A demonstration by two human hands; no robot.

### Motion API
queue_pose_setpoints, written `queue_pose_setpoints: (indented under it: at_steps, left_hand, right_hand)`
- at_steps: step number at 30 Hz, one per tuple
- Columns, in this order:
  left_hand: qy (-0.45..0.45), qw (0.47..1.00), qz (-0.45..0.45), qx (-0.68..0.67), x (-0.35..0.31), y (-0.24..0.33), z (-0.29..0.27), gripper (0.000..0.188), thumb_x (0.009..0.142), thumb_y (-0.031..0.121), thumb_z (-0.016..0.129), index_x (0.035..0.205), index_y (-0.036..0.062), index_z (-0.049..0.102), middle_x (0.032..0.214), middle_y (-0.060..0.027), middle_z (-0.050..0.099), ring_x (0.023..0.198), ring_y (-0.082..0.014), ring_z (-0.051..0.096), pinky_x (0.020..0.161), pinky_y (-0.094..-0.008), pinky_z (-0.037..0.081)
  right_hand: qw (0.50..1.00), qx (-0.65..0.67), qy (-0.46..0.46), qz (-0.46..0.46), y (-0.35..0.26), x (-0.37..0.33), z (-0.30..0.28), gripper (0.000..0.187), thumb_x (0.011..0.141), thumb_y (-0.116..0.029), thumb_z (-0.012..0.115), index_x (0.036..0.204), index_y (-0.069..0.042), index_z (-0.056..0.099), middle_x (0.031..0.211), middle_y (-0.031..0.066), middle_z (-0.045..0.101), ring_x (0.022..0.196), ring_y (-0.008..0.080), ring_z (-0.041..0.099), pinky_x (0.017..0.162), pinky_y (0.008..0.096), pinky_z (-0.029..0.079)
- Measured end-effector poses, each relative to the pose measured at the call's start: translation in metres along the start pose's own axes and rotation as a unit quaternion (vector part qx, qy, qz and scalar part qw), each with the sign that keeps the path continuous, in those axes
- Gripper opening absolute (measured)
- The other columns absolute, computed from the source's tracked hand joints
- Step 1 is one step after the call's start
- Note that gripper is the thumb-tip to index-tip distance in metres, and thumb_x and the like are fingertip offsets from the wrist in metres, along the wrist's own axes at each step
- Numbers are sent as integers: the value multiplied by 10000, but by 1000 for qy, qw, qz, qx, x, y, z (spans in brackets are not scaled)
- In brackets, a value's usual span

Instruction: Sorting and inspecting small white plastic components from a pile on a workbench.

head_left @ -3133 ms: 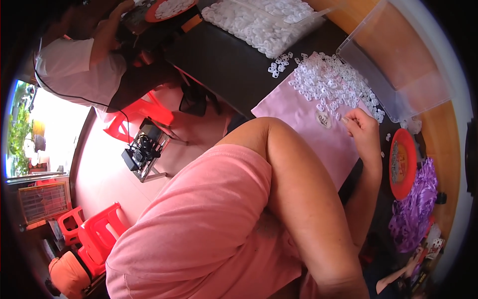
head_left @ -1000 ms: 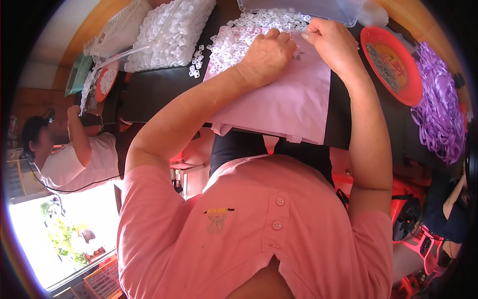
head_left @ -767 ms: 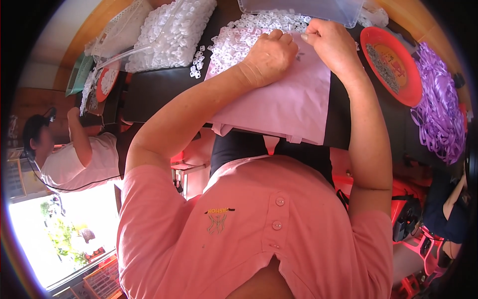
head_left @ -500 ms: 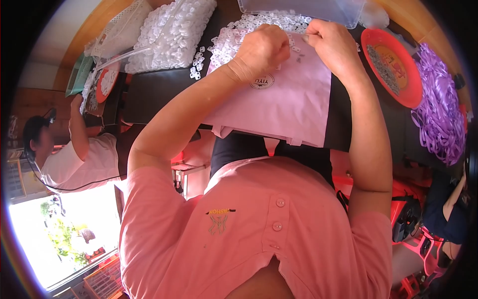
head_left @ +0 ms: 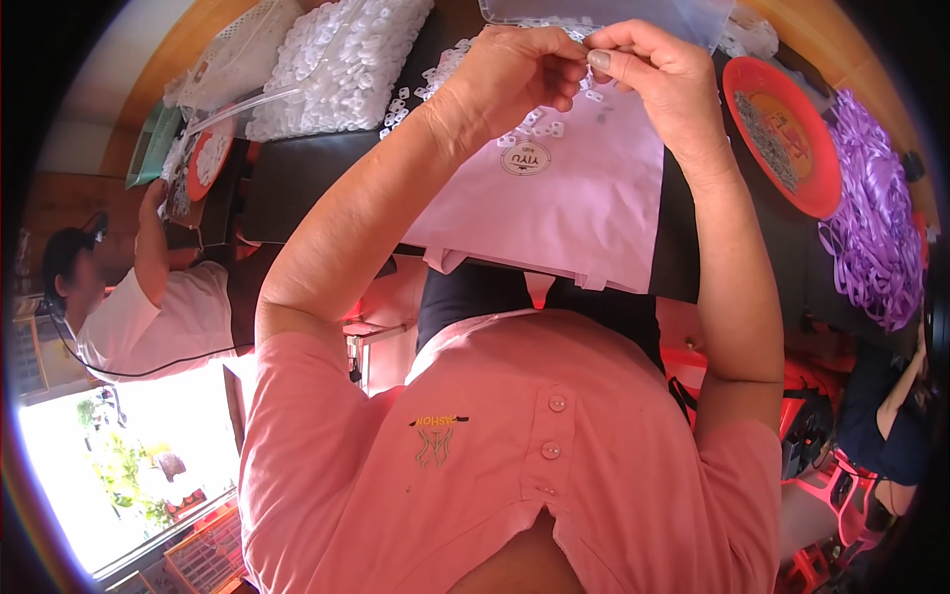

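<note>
My left hand (head_left: 515, 74) and my right hand (head_left: 661, 87) meet fingertip to fingertip over the far part of a pink fabric bag (head_left: 554, 223). Both are pinched closed; whatever sits between the fingertips is too small to make out. Beneath and around them lie small white plastic pieces with holes (head_left: 534, 129), some loose on the bag and more heaped behind my left hand. The bag lies flat, its handles toward me and a round printed mark on its face.
At the far left stands a clear bag (head_left: 336, 74) full of white pieces. A clear plastic bin (head_left: 633, 12) is at the back. To the right are a red plate (head_left: 816, 193) with small grey pieces and a purple ribbon pile (head_left: 871, 228). A co-worker (head_left: 163, 307) sits at left.
My hands have come together from apart, the left moving right and the right slightly away from me. Loose white pieces beneath my left hand now show more.
</note>
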State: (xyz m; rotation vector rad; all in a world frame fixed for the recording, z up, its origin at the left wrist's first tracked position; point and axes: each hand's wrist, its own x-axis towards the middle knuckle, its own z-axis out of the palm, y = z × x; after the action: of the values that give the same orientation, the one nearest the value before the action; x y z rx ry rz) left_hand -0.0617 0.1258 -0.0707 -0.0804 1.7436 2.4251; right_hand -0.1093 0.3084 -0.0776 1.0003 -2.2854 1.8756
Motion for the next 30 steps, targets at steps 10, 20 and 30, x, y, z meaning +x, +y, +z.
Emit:
queue_pose_setpoints:
  at_steps: [10, 20, 30]
  left_hand:
    - [17, 622, 355, 698, 33, -40, -4, 104, 795, 113, 645, 886, 125, 693, 896, -59, 597, 950, -265, 573, 748, -397, 520]
    - [-19, 579, 335, 743, 42, -48, -4, 74, 776, 122, 633, 841, 89, 619, 902, -58, 587, 941, -267, 583, 736, -401, 531]
    - [39, 700, 328, 634, 36, -46, -5, 104, 827, 133, 625, 864, 39, 646, 874, -85, 628, 845, -216, 608, 681, -350, 526]
  right_hand:
    - [995, 15, 67, 66, 10, 6, -11, 86, 835, -51, 631, 881, 11, 670, 682, -9, 609, 604, 58, 505, 561, 212, 393]
    - [991, -58, 66, 100, 5, 6, -8, 93, 833, -67, 648, 854, 21, 672, 653, 16, 610, 584, 73, 530, 557, 230, 436]
    - [992, -17, 82, 90, 4, 6, -4, 97, 813, -87, 652, 837, 4, 673, 639, 25, 612, 572, 75, 524, 526, 241, 400]
